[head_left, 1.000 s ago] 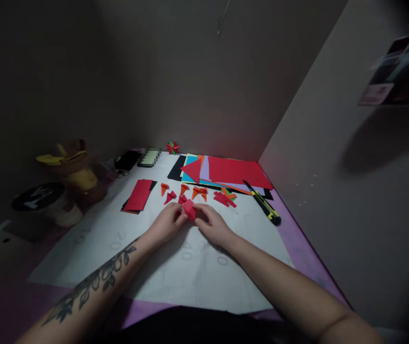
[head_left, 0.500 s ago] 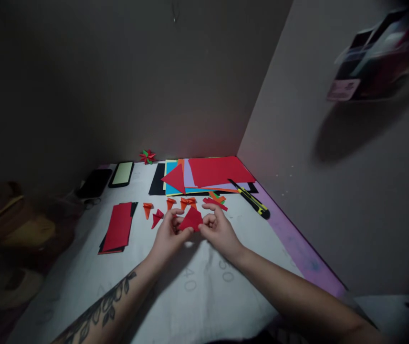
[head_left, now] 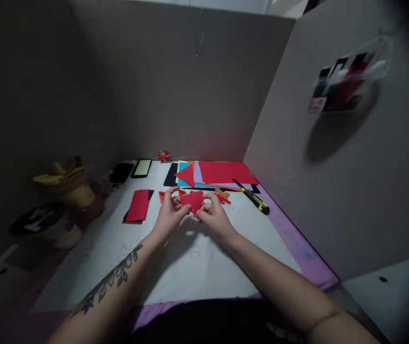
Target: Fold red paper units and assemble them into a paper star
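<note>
A small piece of folded red paper (head_left: 192, 200) is held up above the table between my two hands. My left hand (head_left: 171, 209) pinches its left side with thumb and fingers. On the right side, my right hand (head_left: 214, 215) grips its edge and lower corner. Behind the hands lie small orange folded paper pieces (head_left: 162, 196), partly hidden by my fingers. Just past my right hand are red, orange and green paper strips (head_left: 223, 195). A stack of red and black paper rectangles (head_left: 138, 206) rests to the left.
Coloured sheets (head_left: 225, 172) lie at the back, with a red triangle (head_left: 186, 176) on them. A yellow-black utility knife (head_left: 256, 199) is at the right. A phone (head_left: 142, 168), a red-green paper star (head_left: 163, 156) and a yellow pot (head_left: 71, 191) stand further left. Walls bound the back and right.
The red paper has turned in my hands: its point faced up before, and now a wide edge is on top with the narrow part below. The head view has shifted.
</note>
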`<state>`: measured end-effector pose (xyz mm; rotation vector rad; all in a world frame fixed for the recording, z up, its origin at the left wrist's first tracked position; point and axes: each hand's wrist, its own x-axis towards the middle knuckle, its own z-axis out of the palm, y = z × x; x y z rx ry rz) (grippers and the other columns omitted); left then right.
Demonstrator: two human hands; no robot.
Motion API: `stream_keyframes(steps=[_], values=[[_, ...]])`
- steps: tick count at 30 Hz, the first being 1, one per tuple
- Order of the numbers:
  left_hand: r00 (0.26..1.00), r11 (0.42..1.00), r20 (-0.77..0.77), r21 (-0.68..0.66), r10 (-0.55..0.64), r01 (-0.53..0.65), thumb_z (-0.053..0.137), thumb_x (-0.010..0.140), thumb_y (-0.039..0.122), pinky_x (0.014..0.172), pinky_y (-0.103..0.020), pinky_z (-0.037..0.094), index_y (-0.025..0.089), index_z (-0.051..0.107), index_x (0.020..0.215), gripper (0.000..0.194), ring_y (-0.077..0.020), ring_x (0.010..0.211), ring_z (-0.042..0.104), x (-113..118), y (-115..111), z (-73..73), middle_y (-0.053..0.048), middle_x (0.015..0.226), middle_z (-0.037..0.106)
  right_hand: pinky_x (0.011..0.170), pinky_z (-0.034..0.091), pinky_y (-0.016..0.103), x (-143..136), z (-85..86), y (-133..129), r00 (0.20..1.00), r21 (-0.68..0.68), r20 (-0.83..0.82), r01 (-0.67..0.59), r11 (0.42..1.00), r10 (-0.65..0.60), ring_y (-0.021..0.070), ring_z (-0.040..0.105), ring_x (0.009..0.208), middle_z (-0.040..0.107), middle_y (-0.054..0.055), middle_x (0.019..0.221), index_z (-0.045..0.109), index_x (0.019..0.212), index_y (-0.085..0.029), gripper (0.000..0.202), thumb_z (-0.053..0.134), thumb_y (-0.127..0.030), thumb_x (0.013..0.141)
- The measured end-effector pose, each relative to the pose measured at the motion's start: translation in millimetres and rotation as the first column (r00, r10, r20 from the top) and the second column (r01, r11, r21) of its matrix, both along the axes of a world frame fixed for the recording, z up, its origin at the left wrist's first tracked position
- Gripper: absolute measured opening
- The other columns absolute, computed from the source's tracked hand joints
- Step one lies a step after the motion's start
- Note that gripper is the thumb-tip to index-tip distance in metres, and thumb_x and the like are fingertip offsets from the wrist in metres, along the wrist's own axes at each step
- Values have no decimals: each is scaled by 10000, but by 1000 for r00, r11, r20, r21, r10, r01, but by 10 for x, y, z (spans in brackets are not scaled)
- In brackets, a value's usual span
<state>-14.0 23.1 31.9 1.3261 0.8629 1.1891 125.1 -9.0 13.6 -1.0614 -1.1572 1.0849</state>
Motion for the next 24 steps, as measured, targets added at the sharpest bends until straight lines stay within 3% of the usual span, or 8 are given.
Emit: stream_keyframes(steps=[5, 8, 11, 17, 21, 24], values=[[990, 997, -143, 73, -6, 16, 636, 680, 197, 592, -214, 436, 177, 375, 1176, 561, -103, 627, 568, -80, 78, -106, 23, 739, 575, 601, 467, 242, -21, -210, 79, 996, 152, -9, 93, 984, -93, 103, 558, 608, 548, -53, 741, 392, 1081, -255, 408, 585, -214, 724], [982, 995, -186, 90, -34, 52, 626, 688, 187, 563, -200, 406, 173, 365, 1205, 580, -82, 563, 522, -94, 75, -165, 49, 681, 548, 651, 476, 257, 4, -264, 54, 991, 232, 71, 95, 968, -114, 125, 570, 721, 569, -6, 877, 485, 1011, -248, 309, 600, -219, 725], [983, 993, -175, 90, -63, 79, 637, 681, 191, 550, -189, 389, 176, 372, 1207, 588, -75, 561, 503, -90, 59, -183, 58, 674, 532, 618, 478, 255, 11, -260, 23, 990, 193, 76, 99, 976, -115, 131, 563, 693, 566, -8, 822, 518, 891, -223, 196, 607, -227, 716], [979, 991, -181, 79, -89, 104, 638, 695, 223, 536, -194, 394, 184, 417, 1158, 514, -79, 556, 509, -84, 54, -206, 51, 692, 518, 528, 455, 235, -13, -223, 3, 988, 120, 12, 154, 981, -156, 105, 528, 550, 522, -43, 687, 490, 798, -210, 170, 616, -226, 685], [964, 980, -262, 178, -35, 84, 632, 705, 245, 593, -213, 427, 180, 530, 943, 267, -98, 646, 554, -90, 25, -184, -2, 840, 581, 533, 456, 242, -13, -216, -9, 990, 102, -3, 141, 985, -141, 112, 540, 544, 532, -43, 665, 489, 790, -208, 170, 620, -228, 685], [934, 969, -351, 199, -68, 145, 597, 734, 260, 626, -227, 440, 163, 578, 808, 124, -126, 700, 571, -93, 1, -160, -17, 813, 607, 550, 457, 244, -1, -226, -11, 991, 114, 2, 135, 984, -136, 114, 541, 564, 541, -38, 674, 497, 795, -207, 165, 623, -232, 693]])
